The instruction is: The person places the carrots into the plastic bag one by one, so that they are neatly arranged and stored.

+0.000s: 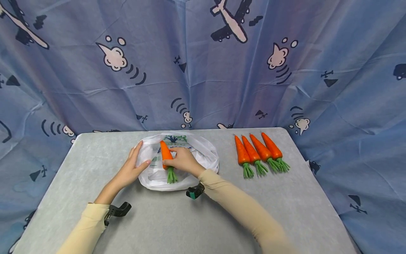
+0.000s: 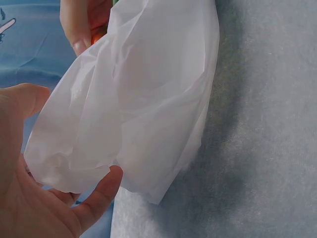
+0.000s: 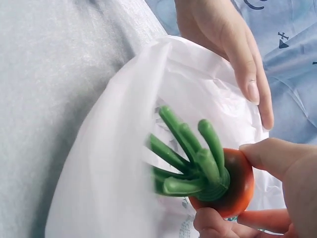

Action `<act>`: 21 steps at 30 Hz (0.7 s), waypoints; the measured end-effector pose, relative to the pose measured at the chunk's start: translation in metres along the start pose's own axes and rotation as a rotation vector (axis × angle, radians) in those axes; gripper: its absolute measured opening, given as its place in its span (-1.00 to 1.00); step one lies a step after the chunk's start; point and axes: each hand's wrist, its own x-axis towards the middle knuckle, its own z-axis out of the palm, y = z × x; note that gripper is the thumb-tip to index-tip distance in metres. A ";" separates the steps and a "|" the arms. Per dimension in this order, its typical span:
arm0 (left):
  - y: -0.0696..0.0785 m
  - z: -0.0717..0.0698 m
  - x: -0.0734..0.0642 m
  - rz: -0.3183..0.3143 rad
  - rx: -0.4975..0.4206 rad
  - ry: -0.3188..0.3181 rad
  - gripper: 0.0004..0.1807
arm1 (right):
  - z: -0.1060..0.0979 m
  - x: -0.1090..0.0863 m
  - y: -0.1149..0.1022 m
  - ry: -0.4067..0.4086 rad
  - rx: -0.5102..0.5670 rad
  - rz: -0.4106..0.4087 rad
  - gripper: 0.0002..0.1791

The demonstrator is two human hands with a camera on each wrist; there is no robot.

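My right hand (image 1: 184,161) pinches an orange carrot (image 1: 165,151) with green stalks, thumb on one side and fingers on the other. The carrot is over the mouth of a white plastic bag (image 1: 147,180), its tip toward the back and its stalks toward me. In the right wrist view the green stalks (image 3: 193,168) overlap the bag's near side. My left hand (image 1: 129,169) rests along the bag's left rim with thumb and fingers spread. From the left wrist, a fingertip (image 2: 115,173) shows against the white plastic, while other fingers are partly hidden behind it.
Several carrots (image 1: 257,147) lie side by side at the right back of the grey table (image 1: 285,211), stalks toward me. Green and blue print (image 1: 176,139) shows on the bag. A blue patterned curtain (image 1: 203,70) hangs behind the table's back edge.
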 end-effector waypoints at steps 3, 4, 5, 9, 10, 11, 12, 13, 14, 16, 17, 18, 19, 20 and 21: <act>0.000 0.000 0.000 0.001 0.001 -0.001 -0.09 | 0.004 0.002 -0.001 -0.006 0.022 0.009 -0.28; 0.000 0.000 0.000 0.001 0.001 0.000 -0.09 | 0.005 0.002 -0.001 -0.011 0.033 0.015 -0.28; 0.000 0.000 0.000 0.002 0.001 0.001 -0.09 | 0.006 0.003 -0.002 -0.014 0.045 0.019 -0.27; -0.001 0.000 0.000 0.007 0.001 0.005 -0.09 | 0.008 0.003 -0.003 -0.016 0.067 0.032 -0.26; -0.001 0.001 0.000 0.009 0.001 0.006 -0.09 | 0.009 0.004 -0.003 -0.013 0.068 0.035 -0.25; -0.001 0.001 0.000 0.009 0.001 0.007 -0.09 | 0.009 0.004 -0.004 -0.010 0.069 0.034 -0.25; -0.001 0.001 0.000 0.010 0.001 0.008 -0.09 | 0.010 0.004 -0.004 -0.008 0.074 0.035 -0.26; -0.001 0.001 0.000 0.010 0.000 0.008 -0.09 | 0.010 0.005 -0.004 -0.006 0.081 0.035 -0.26; -0.001 0.001 0.000 0.010 0.000 0.008 -0.09 | 0.011 0.005 -0.005 -0.006 0.086 0.038 -0.26; -0.002 0.001 0.000 0.008 -0.001 0.006 -0.09 | 0.013 0.006 -0.005 -0.006 0.110 0.040 -0.26; -0.002 0.001 0.000 0.008 -0.001 0.005 -0.09 | 0.014 0.007 -0.005 -0.006 0.120 0.040 -0.27; -0.002 0.001 0.000 0.007 -0.001 0.002 -0.09 | 0.015 0.007 -0.005 -0.002 0.120 0.039 -0.27; -0.002 0.001 0.000 0.006 -0.001 0.000 -0.09 | 0.016 0.008 -0.005 0.001 0.123 0.039 -0.27; -0.002 0.001 0.000 0.006 0.000 -0.001 -0.09 | 0.017 0.008 -0.005 0.005 0.122 0.040 -0.27; -0.002 0.001 0.000 0.006 0.000 -0.003 -0.09 | 0.019 0.009 -0.005 0.009 0.120 0.041 -0.27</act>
